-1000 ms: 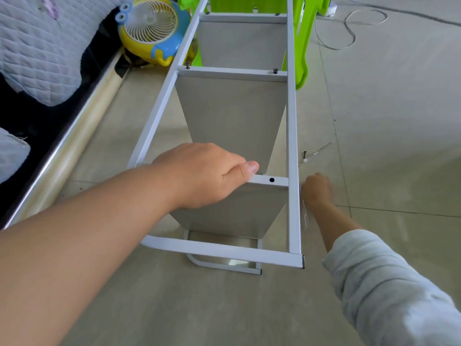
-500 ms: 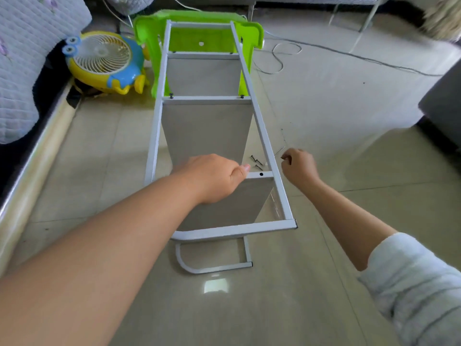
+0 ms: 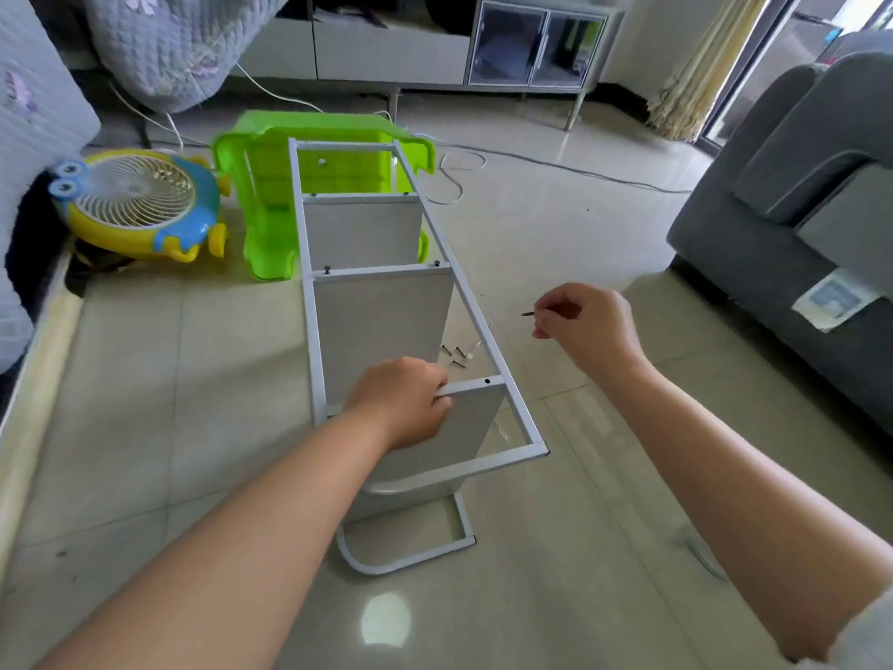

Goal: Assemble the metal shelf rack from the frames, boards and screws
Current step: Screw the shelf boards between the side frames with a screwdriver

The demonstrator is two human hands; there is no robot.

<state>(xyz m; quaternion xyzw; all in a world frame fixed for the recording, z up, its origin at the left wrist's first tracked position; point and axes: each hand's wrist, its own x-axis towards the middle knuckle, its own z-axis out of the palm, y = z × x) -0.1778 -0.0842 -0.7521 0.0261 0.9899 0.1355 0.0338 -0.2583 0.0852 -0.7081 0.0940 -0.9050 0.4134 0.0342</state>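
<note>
While the rack [image 3: 415,302] is lying on its side on the tiled floor, its far end leaning against a green plastic stool [image 3: 270,195], a person is fitting the nearest board [image 3: 476,418] to the upper frame [image 3: 473,311]. The left hand [image 3: 403,403] is gripping the crossbar [image 3: 471,388] above that board, fingers curled round it and holding it steady. The right hand [image 3: 584,326] is hovering well to the right of the frame, pinching a single dark screw [image 3: 527,313] between thumb and fingertips, its point facing left. An open screw hole [image 3: 487,381] is showing in the crossbar just beside the left hand's fingers, and the two crossbars farther along appear to be carrying screws already. A few spare screws [image 3: 456,355] are lying on the floor inside the frame.

To do this step well, the person should likely be keeping the crossbar pressed firmly against the board's edge so the hole is lining up with the board beneath, then bringing the screw down upright into the hole and starting it by hand before tightening. Letting the bar shift could be throwing the hole out of line.
</note>
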